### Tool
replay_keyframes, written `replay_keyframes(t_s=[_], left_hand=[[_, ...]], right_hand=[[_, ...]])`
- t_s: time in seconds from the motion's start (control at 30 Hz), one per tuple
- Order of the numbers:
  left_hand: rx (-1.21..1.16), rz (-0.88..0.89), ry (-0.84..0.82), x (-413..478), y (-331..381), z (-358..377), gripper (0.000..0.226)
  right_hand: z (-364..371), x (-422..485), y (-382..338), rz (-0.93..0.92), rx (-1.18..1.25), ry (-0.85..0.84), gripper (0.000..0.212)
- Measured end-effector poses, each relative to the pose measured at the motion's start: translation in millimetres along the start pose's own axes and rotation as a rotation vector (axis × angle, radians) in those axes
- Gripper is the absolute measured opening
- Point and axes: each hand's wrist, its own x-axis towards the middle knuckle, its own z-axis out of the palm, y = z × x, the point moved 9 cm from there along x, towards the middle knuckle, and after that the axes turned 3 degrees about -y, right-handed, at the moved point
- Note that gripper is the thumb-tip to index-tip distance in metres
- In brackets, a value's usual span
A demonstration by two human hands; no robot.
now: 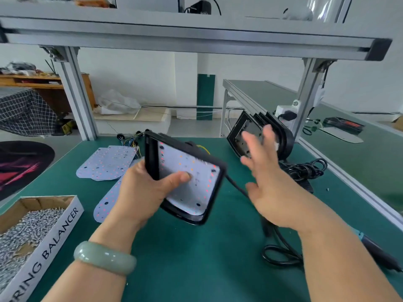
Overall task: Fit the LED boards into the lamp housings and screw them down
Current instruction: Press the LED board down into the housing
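The left hand [139, 192] grips the black square plastic lamp housing [152, 158] at mid-table, its thumb pressing the white LED board [196, 192] seated inside. The right hand [268, 182] hovers just right, fingers spread and empty. The fitting seems done; next come screws from the near-left cardboard box of silver screws [56, 243].

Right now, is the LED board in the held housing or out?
In. The board lies within the housing rim; the left hand holds both.
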Motion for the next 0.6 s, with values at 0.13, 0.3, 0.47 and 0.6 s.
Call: replay_keyframes(t_s=[0.13, 0.3, 0.47, 0.6], left_hand=[[-0.241, -0.181, 0.144, 5, -17, -19, 0.046], [-0.41, -0.345, -0.013, -4, -24, -15, 0.05], [-0.297, -0.421, -0.151, -14, -29, -3, 0.023], [-0.207, -0.597, -0.152, -20, -54, -5, 0.009]], right_hand=[[-41, -4, 22, 0.176, -0.115, 0.362, 0.092], [-19, 6, 11, 0.123, -0.112, 0.351, 0.014], [68, 17, -22, 0.014, -0.476, -0.105, 0.017], [99, 7, -17, 0.0, -0.27, -0.337, 0.022]])
